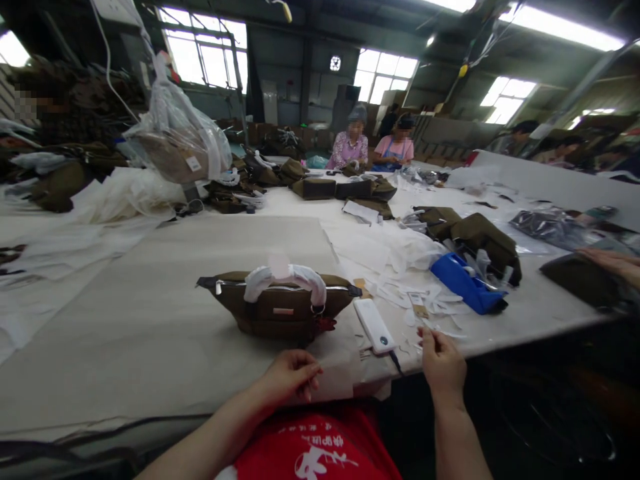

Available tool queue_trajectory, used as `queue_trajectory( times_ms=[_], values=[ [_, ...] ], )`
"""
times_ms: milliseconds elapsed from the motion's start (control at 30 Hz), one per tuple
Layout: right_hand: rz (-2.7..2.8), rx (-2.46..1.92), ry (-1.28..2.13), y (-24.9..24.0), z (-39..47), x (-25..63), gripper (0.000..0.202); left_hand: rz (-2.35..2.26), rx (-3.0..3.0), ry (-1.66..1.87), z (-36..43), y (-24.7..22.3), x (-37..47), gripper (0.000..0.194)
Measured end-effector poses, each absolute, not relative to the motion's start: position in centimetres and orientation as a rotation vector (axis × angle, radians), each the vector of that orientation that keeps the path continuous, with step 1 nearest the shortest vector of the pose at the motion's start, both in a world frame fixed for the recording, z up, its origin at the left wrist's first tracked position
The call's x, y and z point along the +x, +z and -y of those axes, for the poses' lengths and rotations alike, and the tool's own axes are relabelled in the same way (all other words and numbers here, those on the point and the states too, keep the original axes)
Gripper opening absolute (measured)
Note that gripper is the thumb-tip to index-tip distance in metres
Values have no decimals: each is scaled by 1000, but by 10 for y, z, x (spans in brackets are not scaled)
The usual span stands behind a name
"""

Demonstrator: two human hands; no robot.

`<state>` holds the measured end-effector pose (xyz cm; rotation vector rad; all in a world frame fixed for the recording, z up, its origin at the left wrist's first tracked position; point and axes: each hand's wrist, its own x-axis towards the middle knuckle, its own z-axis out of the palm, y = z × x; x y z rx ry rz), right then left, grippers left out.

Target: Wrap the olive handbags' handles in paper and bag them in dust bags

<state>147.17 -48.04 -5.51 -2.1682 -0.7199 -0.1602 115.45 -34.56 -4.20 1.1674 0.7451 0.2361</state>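
Note:
A dark olive-brown handbag [265,323] stands upright on the table in front of me. Its two handles [257,283] are wrapped in white padding, and a silver zipper runs along the top. A dark red charm [326,324] hangs at its right side. Just below the bag is my left hand [293,377], fingers loosely curled, nothing visible in them and not touching the bag. By the table's front edge, right of a white power bank [374,325] with a black cable, my right hand [443,360] is pinched. Whatever lies between its fingertips is too small to name.
White paper scraps [400,257] and a blue object [467,283] lie to the right, near more brown bags [485,243]. At the far right another person's hand [617,263] rests on a dark bag. A plastic-wrapped bag [175,150] hangs at the left. Two people sit beyond the table.

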Motion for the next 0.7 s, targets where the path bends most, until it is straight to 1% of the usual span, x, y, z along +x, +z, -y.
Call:
queue_trajectory(
  times_ms=[167,233,300,500,600,633,700],
  values=[
    [960,-1706,732,-27,453,1380,49,-729,1194,254,348,-43,1156,56],
    [975,-1539,956,-23,442,1350,51,-720,1207,255,349,-42,1157,53],
    [924,-1458,1042,-24,434,1330,52,-710,1219,251,350,-40,1156,49],
    [820,-1394,989,-28,424,1314,40,-693,1322,206,353,-35,1148,41],
    [695,-1274,1000,-23,425,1311,35,-666,1410,182,356,-34,1146,35],
    [639,-1208,1032,-20,425,1310,33,-682,1466,219,356,-33,1146,32],
    [572,-1103,1095,-13,425,1309,32,-763,1636,435,355,-28,1146,27]
  ],
)
